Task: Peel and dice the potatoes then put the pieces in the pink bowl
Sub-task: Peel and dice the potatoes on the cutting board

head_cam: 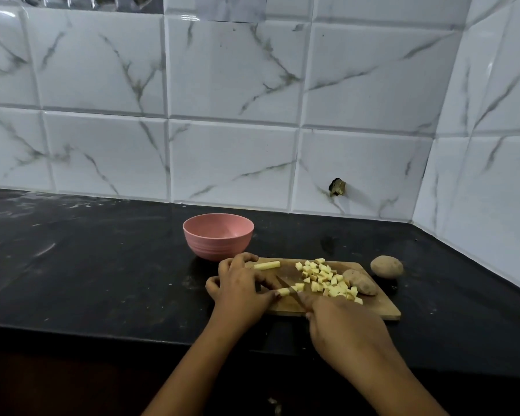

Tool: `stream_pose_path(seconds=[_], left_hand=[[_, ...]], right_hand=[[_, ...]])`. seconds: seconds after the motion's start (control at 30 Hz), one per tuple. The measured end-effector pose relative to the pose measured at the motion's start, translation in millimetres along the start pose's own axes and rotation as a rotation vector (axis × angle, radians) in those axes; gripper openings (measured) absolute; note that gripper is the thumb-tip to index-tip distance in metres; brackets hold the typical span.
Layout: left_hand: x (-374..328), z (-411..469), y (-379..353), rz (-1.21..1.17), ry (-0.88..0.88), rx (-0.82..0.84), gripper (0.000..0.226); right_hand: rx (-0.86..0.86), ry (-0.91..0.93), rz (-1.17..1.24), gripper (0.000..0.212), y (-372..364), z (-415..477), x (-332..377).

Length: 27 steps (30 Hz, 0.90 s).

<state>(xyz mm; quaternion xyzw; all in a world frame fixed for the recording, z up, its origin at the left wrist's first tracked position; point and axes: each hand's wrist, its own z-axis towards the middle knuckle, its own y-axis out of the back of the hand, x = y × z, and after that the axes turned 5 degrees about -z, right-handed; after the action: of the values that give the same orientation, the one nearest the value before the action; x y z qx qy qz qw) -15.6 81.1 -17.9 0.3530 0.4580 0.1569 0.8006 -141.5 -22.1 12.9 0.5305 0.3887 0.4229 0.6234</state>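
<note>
Right hand [342, 322] grips the knife [293, 293], its blade across the potato strip [283, 292] that the left hand [240, 285] pinches on the board [382, 309]. Dicing is in hand, I judge; the next cut calls for edging those fingers back. Pink bowl [218, 238] stands just behind.

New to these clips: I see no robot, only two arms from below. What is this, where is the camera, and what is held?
There is no machine: a person works with bare hands, and the single camera sits on their head, looking forward and down, so the arms enter from the bottom. On a black counter lies a wooden cutting board with a pile of potato cubes, a spare stick and an unpeeled potato. A second potato sits beside the board, a pink bowl behind it, no pieces visible inside. The left hand pinches a potato stick; the right hand grips a knife, blade against it.
</note>
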Motion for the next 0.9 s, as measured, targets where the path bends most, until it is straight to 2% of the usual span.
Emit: stream_pose_path(seconds=[0.13,0.3,0.43,0.57,0.6,0.7,0.77,0.9], left_hand=[[1,0,0,-0.011,0.022,-0.021,0.012],[2,0,-2,-0.027,0.016,-0.049,0.008],[3,0,-4,-0.010,0.022,-0.043,0.012],[4,2,-4,0.008,0.029,-0.046,0.013],[4,2,-5,0.008,0.029,-0.050,0.013],[4,2,-6,0.025,0.026,-0.062,0.012],[4,2,-6,0.028,0.027,-0.063,0.012],[3,1,-5,0.033,0.016,-0.065,0.010]], right_hand=[[0.106,-0.039,0.015,0.065,6,-5,1],[0.077,0.035,0.002,0.063,-1,-11,8],[0.063,-0.003,-0.001,0.061,11,-6,2],[-0.094,0.014,0.021,0.039,5,-24,7],[-0.071,0.023,0.035,0.042,5,-24,9],[0.148,0.000,0.052,0.063,9,-13,12],[0.227,-0.019,0.038,0.068,11,-8,13],[0.176,0.023,-0.028,0.070,-2,-11,28]])
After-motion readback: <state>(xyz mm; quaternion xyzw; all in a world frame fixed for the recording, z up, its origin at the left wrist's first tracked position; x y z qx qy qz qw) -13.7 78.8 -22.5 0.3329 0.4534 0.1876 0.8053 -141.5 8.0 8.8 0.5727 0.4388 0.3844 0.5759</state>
